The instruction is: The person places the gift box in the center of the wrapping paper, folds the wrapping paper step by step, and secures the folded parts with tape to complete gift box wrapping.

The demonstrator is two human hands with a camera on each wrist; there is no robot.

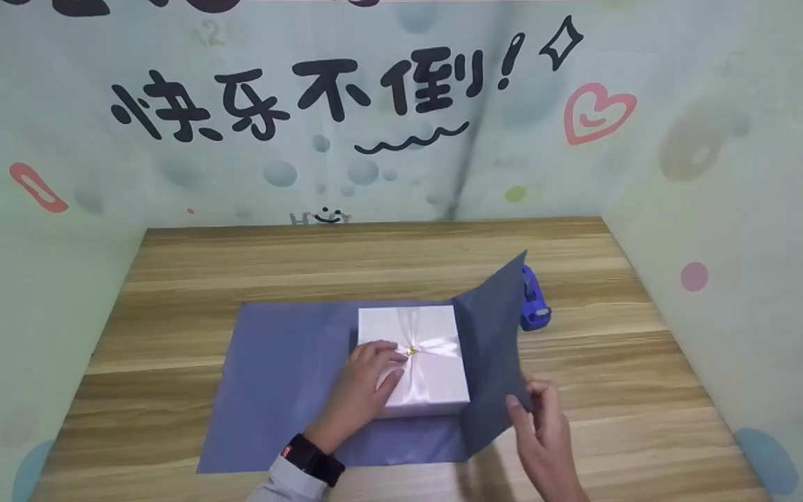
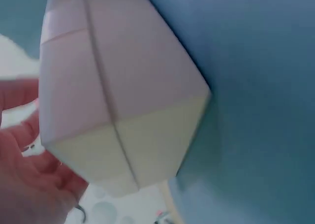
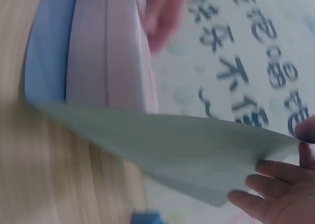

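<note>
A white gift box [image 1: 436, 380] with a white ribbon and bow stands on a sheet of blue-grey wrapping paper [image 1: 269, 390]. My left hand [image 1: 363, 380] rests on the left part of its lid, fingertips by the bow. In the left wrist view, the box [image 2: 142, 66] shows its lid seam, with the left hand [image 2: 34, 170] beside it. My right hand [image 1: 544, 432] pinches the paper's right edge, which stands raised beside the box. In the right wrist view, the thumb and fingers of the right hand [image 3: 280, 184] hold that raised paper flap [image 3: 172, 140].
A blue tool [image 1: 534, 300], perhaps a tape dispenser, lies behind the raised paper on the right. Beneath everything is a wood-grain table [image 1: 624, 348]. Printed cloth walls [image 1: 729, 209] enclose its back and sides.
</note>
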